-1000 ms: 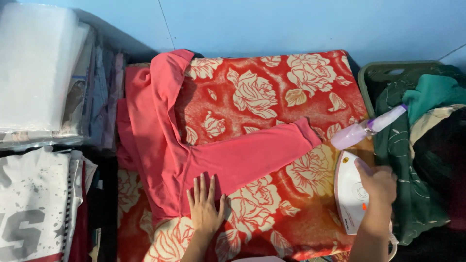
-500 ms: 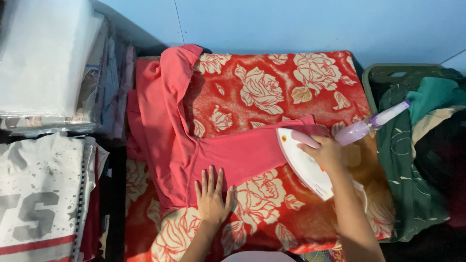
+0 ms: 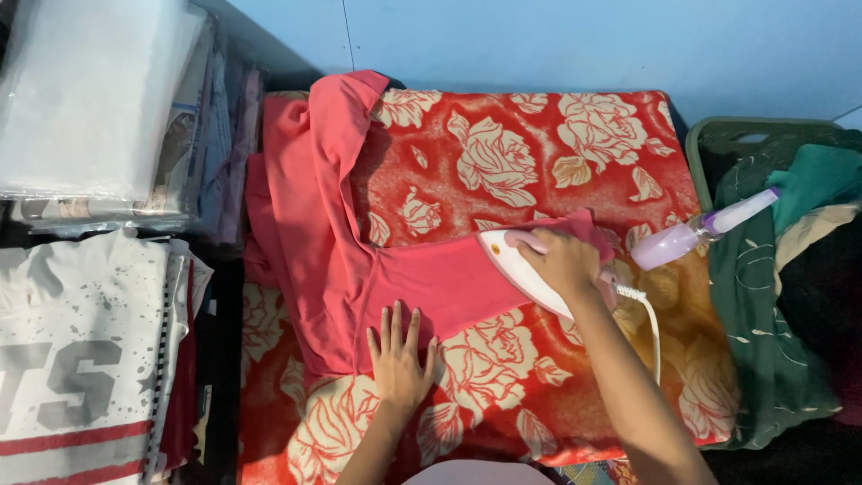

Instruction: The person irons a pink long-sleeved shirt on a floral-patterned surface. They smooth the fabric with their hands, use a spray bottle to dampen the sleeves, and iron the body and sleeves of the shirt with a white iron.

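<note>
A coral-pink shirt [image 3: 323,224] lies spread on a red blanket with cream roses [image 3: 557,153]. One sleeve [image 3: 449,278] stretches out to the right. My left hand [image 3: 400,359] lies flat, fingers apart, on the lower edge of the shirt where the sleeve begins. My right hand [image 3: 561,260] grips the handle of a white iron [image 3: 516,269], which rests on the far end of the sleeve with its tip pointing left. Its white cord [image 3: 648,319] trails down to the right.
A lilac spray bottle [image 3: 696,233] lies just right of the iron. A green basket [image 3: 745,135] with dark green and teal clothes stands at the right. Stacks of folded clothes [image 3: 90,359] and bagged garments [image 3: 90,108] fill the left side. A blue wall is behind.
My right hand lifted the iron from the blanket's right edge and moved it left onto the sleeve. My left hand stayed flat on the shirt.
</note>
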